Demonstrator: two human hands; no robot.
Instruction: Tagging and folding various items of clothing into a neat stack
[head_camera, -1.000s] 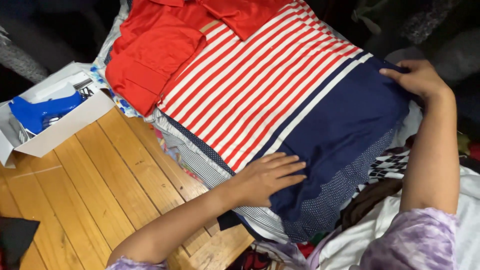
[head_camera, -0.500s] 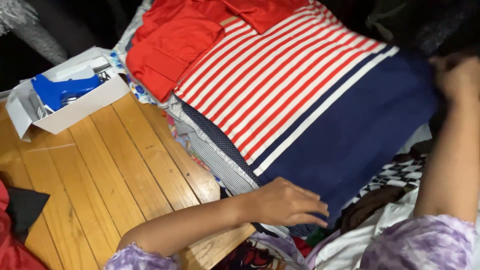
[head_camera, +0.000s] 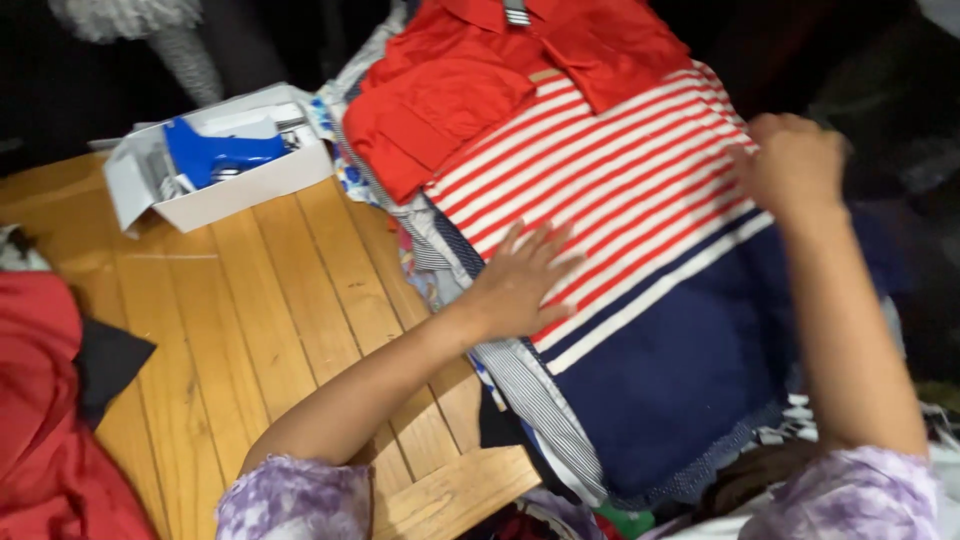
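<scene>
A folded shirt with red and white stripes (head_camera: 620, 190) and a navy blue lower part (head_camera: 680, 380) lies on top of a stack of folded clothes. My left hand (head_camera: 520, 280) rests flat on its striped left edge, fingers spread. My right hand (head_camera: 795, 160) is on the shirt's right edge, fingers curled; whether it grips the cloth is unclear. A folded red garment (head_camera: 450, 100) lies on the far end of the striped shirt.
A white open box (head_camera: 250, 185) holding a blue tool (head_camera: 215, 155) stands on the wooden floor (head_camera: 260, 320) at the left. A red and black cloth (head_camera: 50, 400) lies at the lower left. More striped and patterned fabrics (head_camera: 520, 400) stick out beneath the shirt.
The view swung to the right and down. My left hand slid from the navy part up onto the stripes. My right hand moved from the navy far corner onto the striped edge.
</scene>
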